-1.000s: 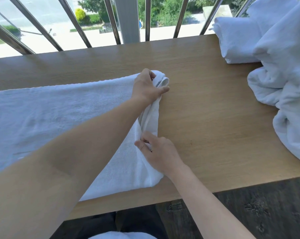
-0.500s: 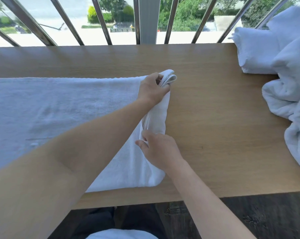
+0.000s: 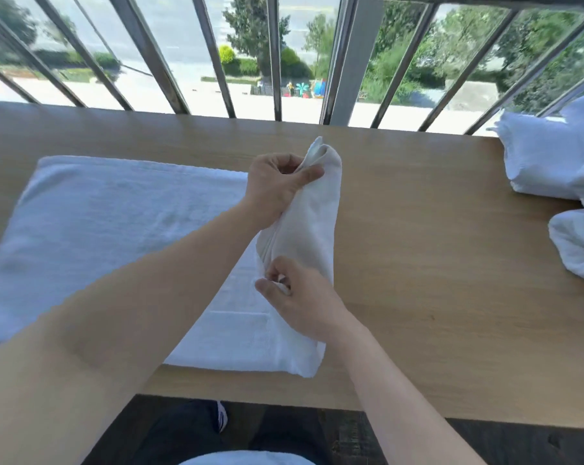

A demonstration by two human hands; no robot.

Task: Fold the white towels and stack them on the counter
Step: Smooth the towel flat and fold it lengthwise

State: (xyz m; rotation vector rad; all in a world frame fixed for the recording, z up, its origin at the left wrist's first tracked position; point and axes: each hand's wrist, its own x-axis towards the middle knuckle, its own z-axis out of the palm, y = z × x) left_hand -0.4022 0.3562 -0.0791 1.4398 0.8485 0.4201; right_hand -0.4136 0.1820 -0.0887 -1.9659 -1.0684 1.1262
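A light wooden bench [image 3: 418, 263] spans the view. A white towel [image 3: 116, 236] lies flat on its left half, its right end raised off the wood. At the far right sits a folded towel [image 3: 545, 162], a crumpled heap [image 3: 579, 243] just beside it on the near side.

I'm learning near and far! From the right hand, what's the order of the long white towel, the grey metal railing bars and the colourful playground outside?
1. The long white towel: pinched by the right hand, spread leftward.
2. The grey metal railing bars: behind the far edge of the light wooden counter.
3. The colourful playground: outside, beyond the bars.
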